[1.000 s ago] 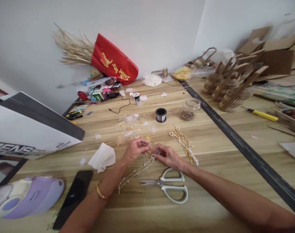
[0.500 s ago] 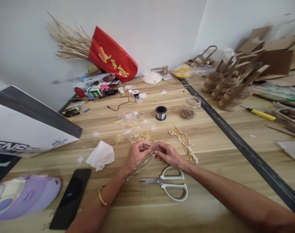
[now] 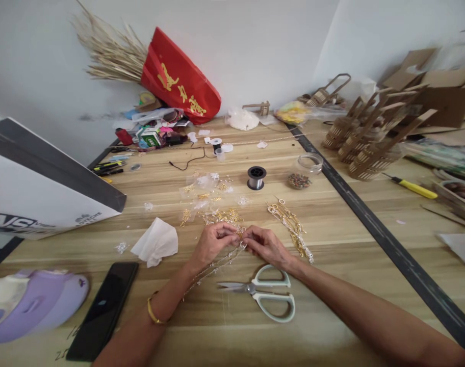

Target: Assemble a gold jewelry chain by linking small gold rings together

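My left hand (image 3: 216,243) and my right hand (image 3: 265,245) meet over the middle of the table, fingertips pinched almost together. Between them is the ring end of a thin beaded chain (image 3: 217,265), which trails down to the left past my left wrist. Both hands are closed on this end; the finest parts at the fingertips are too small to make out. Just beyond the fingers lies a heap of small gold charms (image 3: 228,216). A bundle of gold and silver chains (image 3: 291,227) rests to the right. Scissors (image 3: 251,289) with pale handles lie slightly open below my hands.
A spool of clear thread (image 3: 256,178) and a glass jar of beads (image 3: 305,172) stand farther back. At left are a tissue (image 3: 156,242), a phone (image 3: 104,311), a purple case (image 3: 41,303) and a large white box (image 3: 45,188). Small woven baskets (image 3: 370,148) and a yellow-handled tool (image 3: 412,186) are at right.
The view has shifted a little. Both hands stay pinched at the chain's ring end, and more of the trailing chain shows beside my left wrist.
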`<action>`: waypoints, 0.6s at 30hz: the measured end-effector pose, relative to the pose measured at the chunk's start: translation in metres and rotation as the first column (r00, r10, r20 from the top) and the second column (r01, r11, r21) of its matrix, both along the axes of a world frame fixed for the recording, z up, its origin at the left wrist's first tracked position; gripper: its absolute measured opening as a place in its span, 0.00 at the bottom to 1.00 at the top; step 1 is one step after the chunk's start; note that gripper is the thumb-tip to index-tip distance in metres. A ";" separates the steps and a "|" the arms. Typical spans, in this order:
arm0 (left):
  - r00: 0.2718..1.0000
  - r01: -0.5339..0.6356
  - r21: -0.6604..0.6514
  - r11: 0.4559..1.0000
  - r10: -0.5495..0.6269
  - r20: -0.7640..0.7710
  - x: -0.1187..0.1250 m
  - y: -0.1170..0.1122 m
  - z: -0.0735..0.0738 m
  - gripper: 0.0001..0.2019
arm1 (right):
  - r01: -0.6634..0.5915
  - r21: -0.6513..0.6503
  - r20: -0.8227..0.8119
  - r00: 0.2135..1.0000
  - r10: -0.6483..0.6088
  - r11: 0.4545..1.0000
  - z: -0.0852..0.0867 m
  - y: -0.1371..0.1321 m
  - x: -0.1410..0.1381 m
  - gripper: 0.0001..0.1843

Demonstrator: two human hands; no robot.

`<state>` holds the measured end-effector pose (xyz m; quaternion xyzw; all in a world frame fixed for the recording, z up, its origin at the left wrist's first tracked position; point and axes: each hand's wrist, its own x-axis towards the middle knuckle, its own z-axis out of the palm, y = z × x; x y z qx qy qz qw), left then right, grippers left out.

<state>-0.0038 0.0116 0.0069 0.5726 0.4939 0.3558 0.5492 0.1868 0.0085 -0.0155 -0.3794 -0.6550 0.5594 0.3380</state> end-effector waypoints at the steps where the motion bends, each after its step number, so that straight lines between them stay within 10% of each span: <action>1: 1.000 -0.014 -0.004 1.000 0.014 0.002 0.000 0.000 0.000 0.13 | -0.002 -0.004 0.003 1.000 0.002 1.000 0.000 0.000 0.000 0.13; 18: 0.997 -0.069 -0.066 0.995 0.070 0.019 0.012 -0.008 0.006 0.10 | 0.004 0.015 0.048 0.999 -0.004 1.000 0.004 -0.002 -0.001 0.10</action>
